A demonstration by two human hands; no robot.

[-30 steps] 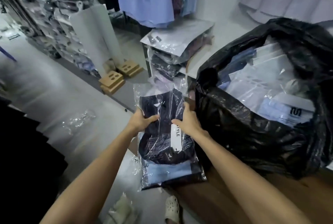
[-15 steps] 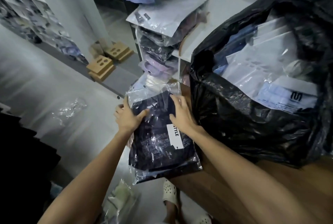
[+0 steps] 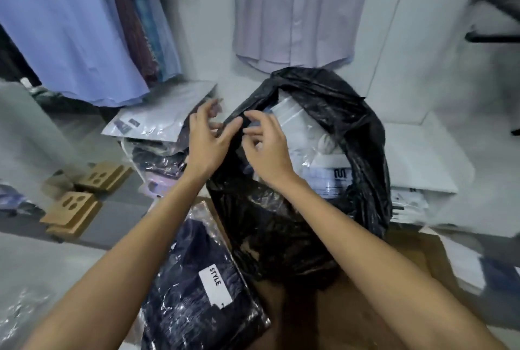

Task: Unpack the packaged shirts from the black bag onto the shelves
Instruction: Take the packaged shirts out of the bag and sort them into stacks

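Centre frame, both hands meet at the black bag's [image 3: 281,223] near rim: left hand [image 3: 206,141] with fingers spread and loose, right hand [image 3: 267,147] pinching the plastic. A dark packaged shirt [image 3: 202,290] lies bottom centre, unheld.

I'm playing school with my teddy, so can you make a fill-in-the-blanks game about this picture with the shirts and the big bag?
1. The crinkly plastic bag full of packaged shirts is coloured ____.
2. The white label on the dark navy shirt in clear wrap says ____.
3. The left hand and right hand both reach the bag's ____.
4. The pale lilac shirt hangs on the wall ____ the bag.

Missing words: black; STYLE; opening; behind
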